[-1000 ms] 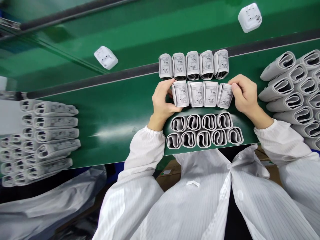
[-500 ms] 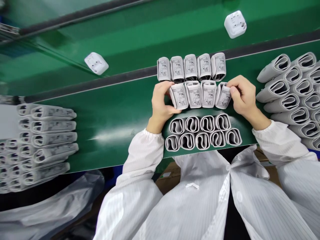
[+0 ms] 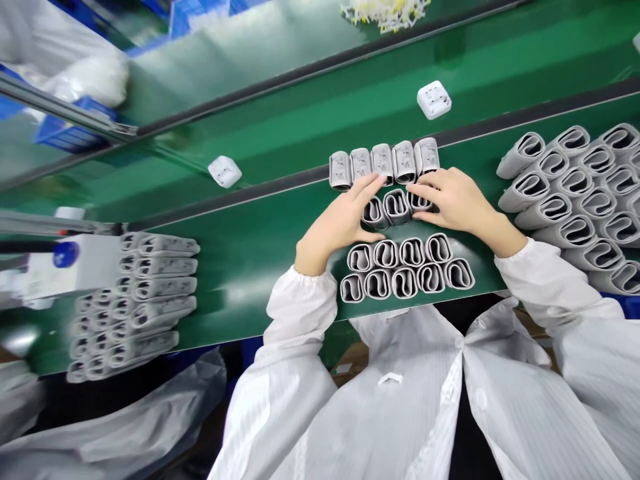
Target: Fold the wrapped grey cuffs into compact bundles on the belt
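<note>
Three rolled grey cuffs (image 3: 397,206) show in the middle row, their spiral ends facing up; my right hand may cover more. My left hand (image 3: 337,220) spreads its thumb and fingers around the row's left end, and whether it touches the cuff there I cannot tell. At the other end, my right hand (image 3: 453,200) has fingers and thumb on either side of a rolled cuff (image 3: 421,199). Behind stands a row of several cuffs (image 3: 382,162) with printed drawings toward me. Nearer my body sit two rows of rolled cuffs (image 3: 404,283), spiral ends up.
Stacks of rolled cuffs lie on the right (image 3: 573,180) and left (image 3: 165,267) of the green bench (image 3: 225,287). Two white plug-like blocks, one left (image 3: 225,172) and one right (image 3: 434,100), rest beyond the dark rail. Small yellow-and-white parts (image 3: 385,13) lie at the far back.
The middle-row cuffs have turned from printed sides showing to spiral ends up. My hands have come closer together, and my left fingers have spread. The view has shifted, showing more on the left.
</note>
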`<state>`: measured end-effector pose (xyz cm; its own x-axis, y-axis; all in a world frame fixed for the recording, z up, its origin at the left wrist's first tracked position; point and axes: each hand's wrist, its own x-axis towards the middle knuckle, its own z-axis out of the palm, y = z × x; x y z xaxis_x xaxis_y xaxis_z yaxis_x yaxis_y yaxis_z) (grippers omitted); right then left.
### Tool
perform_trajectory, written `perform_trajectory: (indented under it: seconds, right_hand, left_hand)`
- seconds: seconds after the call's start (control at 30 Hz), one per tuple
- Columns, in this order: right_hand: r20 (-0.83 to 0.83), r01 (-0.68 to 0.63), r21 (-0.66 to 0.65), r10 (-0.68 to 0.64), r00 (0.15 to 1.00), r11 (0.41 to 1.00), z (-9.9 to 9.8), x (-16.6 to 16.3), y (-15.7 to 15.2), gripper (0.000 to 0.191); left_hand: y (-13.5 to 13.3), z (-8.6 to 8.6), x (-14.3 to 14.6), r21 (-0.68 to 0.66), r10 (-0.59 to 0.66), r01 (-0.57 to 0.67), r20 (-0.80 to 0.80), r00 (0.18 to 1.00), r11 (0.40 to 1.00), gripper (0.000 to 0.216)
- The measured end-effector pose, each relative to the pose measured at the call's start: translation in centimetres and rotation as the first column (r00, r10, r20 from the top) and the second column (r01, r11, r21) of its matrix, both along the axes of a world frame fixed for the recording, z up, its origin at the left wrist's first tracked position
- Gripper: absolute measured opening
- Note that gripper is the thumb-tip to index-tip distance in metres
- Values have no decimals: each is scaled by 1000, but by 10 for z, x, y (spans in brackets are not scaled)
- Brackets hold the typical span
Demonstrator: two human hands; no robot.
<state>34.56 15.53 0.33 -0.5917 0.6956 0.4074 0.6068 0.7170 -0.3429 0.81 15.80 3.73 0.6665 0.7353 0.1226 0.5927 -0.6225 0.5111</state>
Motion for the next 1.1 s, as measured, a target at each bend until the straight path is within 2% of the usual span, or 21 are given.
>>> perform_trajectory:
  seconds: [0.13,0.23,0.37,0.43,0.53,0.67,0.77,0.93,1.0,1.1]
  right_hand:
    - [-69,50,23,-48,996,999,-6,-4,6,45]
    - [-208,101,-42,-108,972,994,-5,-4,13,45]
    - [-469,133,-196,-212,858,972,-4,1,21,61]
    - [-539,123,-269,-255,803,955,-7,3,21,65]
    - [-571,68,-320,-250,782,945,-15,3,17,67]
    - [-628,4,-354,-241,740,935,-19,0,12,69]
    - [-648,12,-395,-288,705,919,-17,-3,11,76]
    - [-649,-6,-419,-295,701,908,-9,-5,4,81]
    - [-672,-29,-448,-315,671,894,-6,-8,-1,81]
    - [-737,-76,-479,-354,576,874,0,-14,-8,79]
  left_hand:
    - [6,14,34,-2,-25,25,-16,1000,1000,79]
    - [17,17,49,-29,-15,16,18,1000,999,63]
    - [31,13,50,-126,4,12,123,992,992,66]
    - [33,10,46,-175,19,6,142,990,985,70]
    - [33,7,41,-223,31,7,166,986,975,73]
    - [32,12,37,-257,73,-6,251,965,966,71]
    - [32,18,32,-236,90,-15,310,947,972,67]
    - [30,28,24,-210,101,-32,325,940,977,66]
    - [27,32,23,-212,86,-20,304,949,977,67]
    - [21,41,25,-257,87,-18,259,962,966,69]
